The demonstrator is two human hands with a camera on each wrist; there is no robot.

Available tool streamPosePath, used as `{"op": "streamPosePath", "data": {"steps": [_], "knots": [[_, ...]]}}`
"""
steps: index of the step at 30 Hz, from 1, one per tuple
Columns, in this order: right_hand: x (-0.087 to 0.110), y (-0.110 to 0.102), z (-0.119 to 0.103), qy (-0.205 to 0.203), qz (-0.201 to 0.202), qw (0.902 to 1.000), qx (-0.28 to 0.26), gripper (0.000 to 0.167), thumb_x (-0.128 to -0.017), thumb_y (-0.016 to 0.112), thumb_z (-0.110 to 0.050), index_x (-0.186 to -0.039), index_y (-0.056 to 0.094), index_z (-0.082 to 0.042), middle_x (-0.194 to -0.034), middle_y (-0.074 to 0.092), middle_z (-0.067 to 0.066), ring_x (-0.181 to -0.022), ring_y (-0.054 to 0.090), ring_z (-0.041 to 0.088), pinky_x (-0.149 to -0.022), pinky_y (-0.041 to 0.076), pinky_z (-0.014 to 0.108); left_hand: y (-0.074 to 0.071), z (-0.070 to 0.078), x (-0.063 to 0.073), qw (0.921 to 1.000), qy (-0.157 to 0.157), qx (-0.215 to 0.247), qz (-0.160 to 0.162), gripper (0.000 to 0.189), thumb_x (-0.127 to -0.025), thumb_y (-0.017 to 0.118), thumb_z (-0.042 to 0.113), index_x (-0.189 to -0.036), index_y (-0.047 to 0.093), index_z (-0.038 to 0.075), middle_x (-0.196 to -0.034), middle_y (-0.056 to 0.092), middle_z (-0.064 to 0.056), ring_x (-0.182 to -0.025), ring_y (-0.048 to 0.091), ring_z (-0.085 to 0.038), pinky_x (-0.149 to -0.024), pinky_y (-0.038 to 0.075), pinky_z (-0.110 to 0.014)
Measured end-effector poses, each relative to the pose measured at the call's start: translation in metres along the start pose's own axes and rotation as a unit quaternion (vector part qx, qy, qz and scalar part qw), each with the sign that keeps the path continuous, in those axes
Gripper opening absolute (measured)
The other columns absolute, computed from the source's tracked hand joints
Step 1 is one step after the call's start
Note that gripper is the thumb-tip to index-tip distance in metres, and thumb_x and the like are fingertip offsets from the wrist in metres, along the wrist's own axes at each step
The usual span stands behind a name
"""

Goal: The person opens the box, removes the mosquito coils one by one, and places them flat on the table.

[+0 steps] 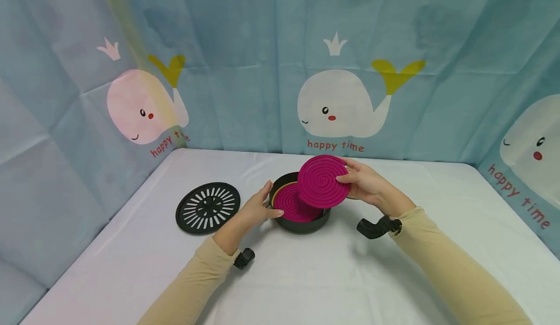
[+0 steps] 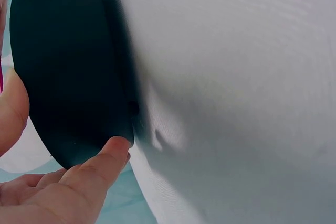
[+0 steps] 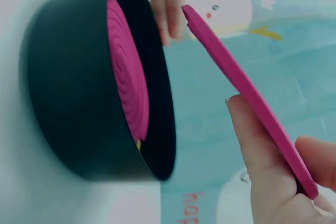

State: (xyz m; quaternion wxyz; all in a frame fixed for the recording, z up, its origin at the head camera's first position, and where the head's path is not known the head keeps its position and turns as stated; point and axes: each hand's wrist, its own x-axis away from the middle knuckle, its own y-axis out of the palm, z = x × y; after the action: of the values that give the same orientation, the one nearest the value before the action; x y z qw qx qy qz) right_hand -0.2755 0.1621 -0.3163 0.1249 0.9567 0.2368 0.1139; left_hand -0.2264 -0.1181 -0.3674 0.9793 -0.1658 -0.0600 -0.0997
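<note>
Hands (image 1: 366, 183) on disc (image 1: 321, 184) and, seemingly, bowl (image 1: 304, 226)

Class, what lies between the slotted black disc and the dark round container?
In the head view, the left hand lies between the slotted black disc and the dark round container, touching the container, with white tablecloth visible beside it.

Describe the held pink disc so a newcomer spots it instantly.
On the white table, find the black pot. At its upper right in the head view, the right hand pinches a thin pink disc with spiral ridges. A second disc sits inside the pot; this one is held in the air.
</note>
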Motion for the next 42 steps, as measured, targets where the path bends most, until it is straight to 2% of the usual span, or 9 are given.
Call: {"op": "streamPosePath", "data": {"steps": [6, 12, 18, 27, 33, 42], "knots": [[0.018, -0.016, -0.014, -0.024, 0.023, 0.9993, -0.018, 0.073, -0.097, 0.040, 0.011, -0.157, 0.001, -0.006, -0.120, 0.051, 0.007, -0.088, 0.069, 0.014, -0.075, 0.058, 0.030, -0.001, 0.000, 0.002, 0.9999, -0.003, -0.011, 0.002, 0.092, -0.087, 0.069, -0.004, -0.155, 0.008, 0.001, -0.161, 0.011, -0.015, -0.139, 0.028, -0.043, -0.112, 0.029, -0.046], [0.030, -0.033, -0.024, -0.021, 0.059, 0.9975, -0.033, 0.077, -0.098, 0.043, 0.009, -0.157, -0.001, -0.011, -0.131, 0.039, 0.009, -0.092, 0.067, 0.012, -0.079, 0.057, 0.029, -0.004, 0.000, 0.003, 0.9999, -0.004, -0.010, 0.000, 0.091, -0.087, 0.068, -0.004, -0.155, 0.008, 0.000, -0.161, 0.012, -0.017, -0.139, 0.027, -0.044, -0.111, 0.031, -0.048], [0.039, -0.054, -0.030, -0.023, 0.076, 0.9948, -0.064, 0.081, -0.098, 0.044, 0.008, -0.157, -0.006, -0.014, -0.124, 0.042, 0.005, -0.092, 0.067, 0.012, -0.079, 0.057, 0.029, -0.005, 0.000, 0.002, 0.9999, -0.004, -0.015, 0.002, 0.091, -0.087, 0.069, -0.003, -0.155, 0.008, 0.000, -0.161, 0.012, -0.016, -0.139, 0.028, -0.044, -0.111, 0.031, -0.047], [0.054, -0.085, -0.036, -0.044, 0.081, 0.9874, -0.128, 0.086, -0.096, 0.046, 0.012, -0.157, -0.008, -0.017, -0.103, 0.064, 0.001, -0.090, 0.068, 0.016, -0.076, 0.058, 0.032, -0.004, -0.001, 0.001, 0.9998, -0.007, -0.015, 0.006, 0.093, -0.086, 0.071, -0.002, -0.156, 0.009, 0.002, -0.161, 0.012, -0.014, -0.138, 0.030, -0.043, -0.111, 0.030, -0.047], [0.063, -0.100, -0.035, -0.052, 0.082, 0.9818, -0.163, 0.090, -0.095, 0.047, 0.013, -0.157, -0.008, -0.023, -0.101, 0.065, 0.003, -0.090, 0.068, 0.017, -0.077, 0.058, 0.033, -0.003, -0.001, 0.000, 0.9999, -0.010, -0.013, 0.003, 0.093, -0.086, 0.071, -0.002, -0.156, 0.009, 0.002, -0.161, 0.012, -0.015, -0.139, 0.029, -0.043, -0.111, 0.030, -0.048], [0.071, -0.117, -0.030, -0.058, 0.097, 0.9762, -0.185, 0.095, -0.095, 0.046, 0.015, -0.155, -0.013, -0.027, -0.099, 0.063, 0.003, -0.089, 0.068, 0.019, -0.078, 0.058, 0.034, -0.002, -0.003, 0.001, 1.0000, -0.005, -0.008, 0.001, 0.092, -0.086, 0.069, -0.004, -0.155, 0.008, 0.002, -0.161, 0.011, -0.016, -0.139, 0.028, -0.043, -0.110, 0.032, -0.048]]}}
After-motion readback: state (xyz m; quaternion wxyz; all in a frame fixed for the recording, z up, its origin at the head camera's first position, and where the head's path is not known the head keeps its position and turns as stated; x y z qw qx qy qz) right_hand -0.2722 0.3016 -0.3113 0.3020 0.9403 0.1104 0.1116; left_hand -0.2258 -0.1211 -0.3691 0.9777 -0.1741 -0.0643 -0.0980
